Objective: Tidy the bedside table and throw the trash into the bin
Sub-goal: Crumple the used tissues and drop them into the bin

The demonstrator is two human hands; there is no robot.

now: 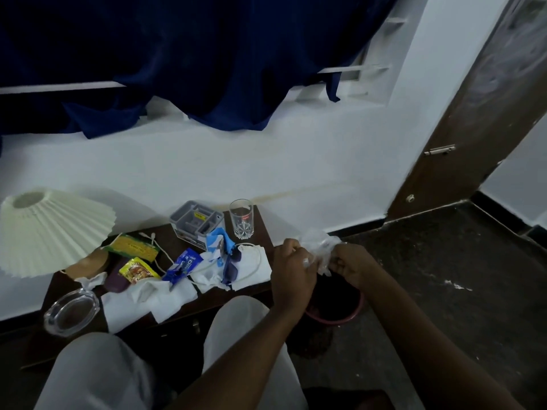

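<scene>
Both my hands hold a crumpled clear plastic wrapper (318,247) just above the red-rimmed bin (349,316), which stands on the floor right of the dark wooden bedside table (263,220). My left hand (291,273) grips the wrapper's left side; my right hand (350,263) pinches its right side. On the table lie white tissues (165,300), a blue Oreo wrapper (182,266), a yellow snack packet (137,270), a green packet (133,247), sunglasses (232,266), a blue-white wrapper (217,242) and a white cable (159,250).
A pleated cream lampshade (50,232) overhangs the table's left end. A glass ashtray (71,312) sits at the front left, a grey organiser tray (196,221) and a drinking glass (241,218) at the back. My knees (236,321) are before the table. A brown door (473,113) stands right.
</scene>
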